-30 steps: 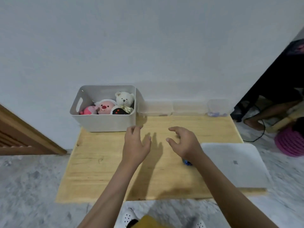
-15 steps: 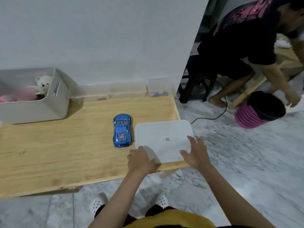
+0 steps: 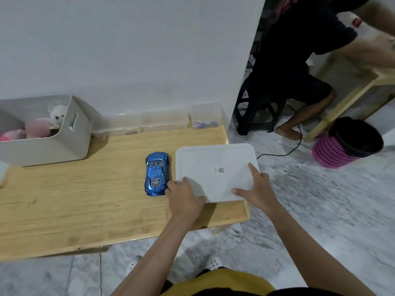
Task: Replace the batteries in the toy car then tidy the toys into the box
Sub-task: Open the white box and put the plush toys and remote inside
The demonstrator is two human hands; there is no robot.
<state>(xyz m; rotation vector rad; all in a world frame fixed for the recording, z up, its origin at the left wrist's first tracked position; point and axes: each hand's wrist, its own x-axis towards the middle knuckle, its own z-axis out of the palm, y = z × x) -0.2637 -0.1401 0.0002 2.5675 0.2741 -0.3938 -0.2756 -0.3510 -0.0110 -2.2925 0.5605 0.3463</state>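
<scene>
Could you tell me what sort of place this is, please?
Probably a room in a home: a low wooden table against a white wall, a box of soft toys, and a marble-patterned floor.

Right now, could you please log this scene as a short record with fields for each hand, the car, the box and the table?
left hand: left hand grips the near-left corner of the white lid
right hand: right hand grips the lid's near-right edge
lid: flat on the wooden table, its right side overhanging the table edge
toy car: blue toy car on the table, just left of the lid
box: grey box at the table's far left, plush toys inside
</scene>
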